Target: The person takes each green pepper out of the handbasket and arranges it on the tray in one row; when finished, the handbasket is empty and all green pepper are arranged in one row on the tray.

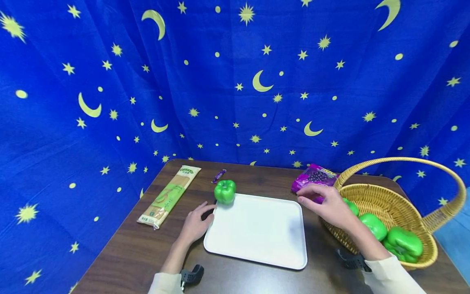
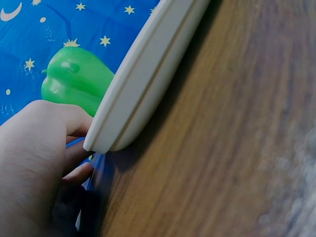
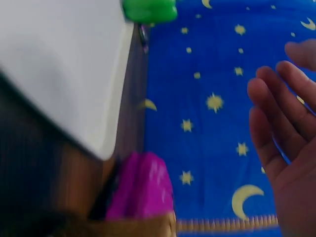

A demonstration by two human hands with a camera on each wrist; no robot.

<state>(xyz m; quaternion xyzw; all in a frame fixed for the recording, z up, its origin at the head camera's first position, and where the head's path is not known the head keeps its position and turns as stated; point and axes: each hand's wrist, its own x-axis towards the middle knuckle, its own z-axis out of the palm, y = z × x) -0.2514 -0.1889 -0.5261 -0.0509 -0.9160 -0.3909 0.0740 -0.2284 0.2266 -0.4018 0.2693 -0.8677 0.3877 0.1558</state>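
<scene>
A white rectangular tray (image 1: 258, 232) lies on the table, with a green bell pepper (image 1: 225, 192) at its far left corner. My left hand (image 1: 195, 224) rests at the tray's left edge. The left wrist view shows its thumb (image 2: 76, 120) against the rim, the other fingers loosely bent and partly hidden. My right hand (image 1: 328, 205) is raised in the air between the tray and a wicker basket (image 1: 382, 196). Its fingers (image 3: 269, 140) are spread a little, holding nothing. Three green bell peppers (image 1: 403, 244) show in the basket, one partly behind the right arm.
Behind the right hand, a purple bag (image 1: 312, 175) with dark fruit printed on it leans near the basket. A long noodle packet (image 1: 170, 197) lies at the left, and a small purple wrapped candy (image 1: 219, 175) sits beyond the tray. A blue star-patterned cloth (image 1: 227, 98) hangs behind the table.
</scene>
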